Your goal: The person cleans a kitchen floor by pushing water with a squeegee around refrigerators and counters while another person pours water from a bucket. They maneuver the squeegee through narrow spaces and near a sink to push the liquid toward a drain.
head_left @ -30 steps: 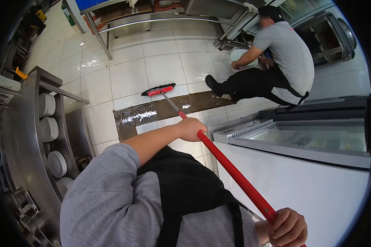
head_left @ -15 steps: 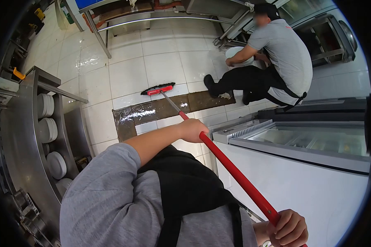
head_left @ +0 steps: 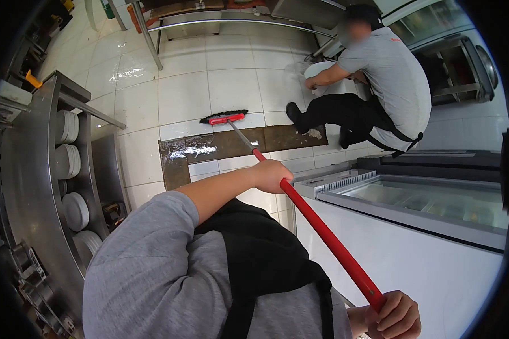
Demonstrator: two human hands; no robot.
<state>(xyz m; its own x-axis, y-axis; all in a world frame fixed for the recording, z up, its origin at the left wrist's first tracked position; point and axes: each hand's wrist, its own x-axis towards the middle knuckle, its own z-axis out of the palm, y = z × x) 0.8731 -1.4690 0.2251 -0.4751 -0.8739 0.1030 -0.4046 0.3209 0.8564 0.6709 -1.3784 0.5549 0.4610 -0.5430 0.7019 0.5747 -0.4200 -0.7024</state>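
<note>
A floor brush with a red head (head_left: pixel 227 118) and black bristles rests on the white tiles, just beyond a brown floor strip. Its long red handle (head_left: pixel 333 240) slants down across the view towards my body. My left hand (head_left: pixel 272 175) is wrapped around the handle partway up, below the bare metal section. Lower right, my right hand (head_left: pixel 398 316) grips the handle near its end. Across the floor, a co-worker (head_left: pixel 387 79) squats with hands on a white bucket (head_left: pixel 322 70), which is partly hidden by their arm.
Wet patches shine on the tiles (head_left: pixel 184 90) and the brown strip (head_left: pixel 226 146). A steel shelf unit (head_left: pixel 34 169) with stacked white plates (head_left: pixel 75 212) stands left. A glass-topped chest freezer (head_left: pixel 413 198) is at right. A metal-legged table (head_left: pixel 237 22) spans the back.
My view has shifted slightly, so most of the scene sits a little to the right. Both hands keep hold of the brush handle. The co-worker's bucket appears more tipped, with a blurry sheen beside it.
</note>
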